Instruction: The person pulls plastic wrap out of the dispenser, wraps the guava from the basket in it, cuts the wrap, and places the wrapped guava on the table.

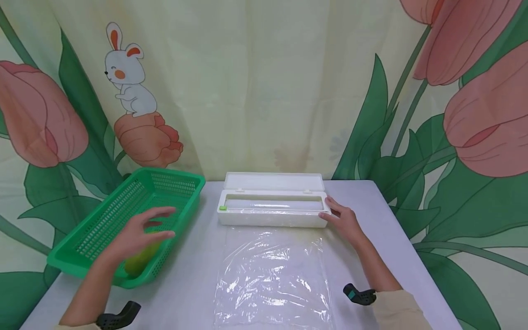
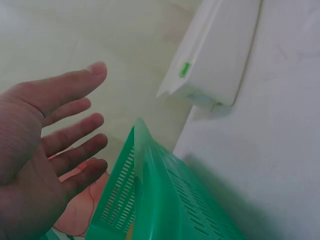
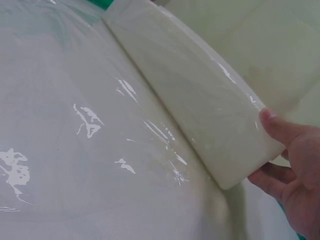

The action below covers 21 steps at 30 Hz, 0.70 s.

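Note:
A white cling film box (image 1: pixel 272 219) stands at the table's far side with its lid (image 1: pixel 274 182) raised and a roll (image 1: pixel 274 204) inside. A sheet of clear cling film (image 1: pixel 272 279) stretches from its front over the tabletop. My right hand (image 1: pixel 340 218) grips the box's right end, thumb at the top front edge (image 3: pixel 260 112) and fingers round the end. Above the green basket (image 1: pixel 181 238) hangs my left hand (image 1: pixel 138 231), fingers spread apart from the thumb, holding nothing. Under it a yellow-green fruit (image 1: pixel 140 262) lies in the basket, partly hidden by the hand and wrist.
A white-covered table (image 1: pixel 371 195) carries everything. Behind it hangs a curtain (image 1: pixel 264 91) printed with tulips and a rabbit. A small green slider (image 1: pixel 223 208) sits at the box's left front edge. The basket stands left of the box, with a gap between them.

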{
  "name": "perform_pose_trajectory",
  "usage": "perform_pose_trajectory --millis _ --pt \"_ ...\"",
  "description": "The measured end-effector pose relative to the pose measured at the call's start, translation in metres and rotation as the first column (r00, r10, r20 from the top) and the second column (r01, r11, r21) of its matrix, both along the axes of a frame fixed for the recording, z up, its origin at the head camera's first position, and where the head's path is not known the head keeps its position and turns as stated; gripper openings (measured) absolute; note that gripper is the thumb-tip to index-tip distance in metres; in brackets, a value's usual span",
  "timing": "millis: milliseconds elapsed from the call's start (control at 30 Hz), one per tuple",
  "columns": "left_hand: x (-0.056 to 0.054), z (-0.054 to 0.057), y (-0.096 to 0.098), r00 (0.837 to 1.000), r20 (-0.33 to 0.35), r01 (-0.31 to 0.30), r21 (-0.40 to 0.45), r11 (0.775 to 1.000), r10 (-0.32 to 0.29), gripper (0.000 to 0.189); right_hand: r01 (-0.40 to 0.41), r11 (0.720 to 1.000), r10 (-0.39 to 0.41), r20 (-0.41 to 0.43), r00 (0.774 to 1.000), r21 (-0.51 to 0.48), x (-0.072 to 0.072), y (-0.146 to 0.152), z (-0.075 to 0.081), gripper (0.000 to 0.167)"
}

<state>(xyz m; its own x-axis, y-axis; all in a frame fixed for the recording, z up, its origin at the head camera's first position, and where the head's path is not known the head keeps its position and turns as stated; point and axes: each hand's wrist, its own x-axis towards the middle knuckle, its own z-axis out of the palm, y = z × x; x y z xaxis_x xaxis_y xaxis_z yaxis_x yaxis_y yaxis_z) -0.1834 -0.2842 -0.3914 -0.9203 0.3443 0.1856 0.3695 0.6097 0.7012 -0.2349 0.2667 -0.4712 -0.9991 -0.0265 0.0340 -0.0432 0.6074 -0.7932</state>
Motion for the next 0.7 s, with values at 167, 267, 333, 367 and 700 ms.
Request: perform_pose_trajectory --millis 167,267,333,367,700 --pt "0.001 -0.001 -0.006 1.000 0.002 -0.012 0.012 1.000 0.012 0.052 -0.002 1.000 0.002 0.002 1.000 -0.004 -0.003 0.000 0.002 0.079" --pt "0.001 -0.002 -0.009 1.000 0.003 -0.014 0.012 1.000 0.014 0.053 -0.004 1.000 0.004 0.000 1.000 -0.003 -0.004 0.000 0.001 0.079" --pt "0.001 -0.004 -0.011 1.000 -0.001 -0.018 0.007 1.000 0.018 0.053 -0.008 1.000 0.008 -0.003 1.000 0.000 -0.004 0.000 0.001 0.079" --pt "0.001 -0.005 -0.012 1.000 -0.004 -0.020 0.002 1.000 0.020 0.053 -0.009 1.000 0.009 -0.005 1.000 0.002 -0.004 0.000 0.001 0.079" --pt "0.006 -0.011 -0.021 0.997 -0.014 -0.071 -0.057 0.996 0.071 0.055 -0.003 1.000 0.003 -0.008 1.000 -0.005 -0.003 0.001 -0.001 0.078"
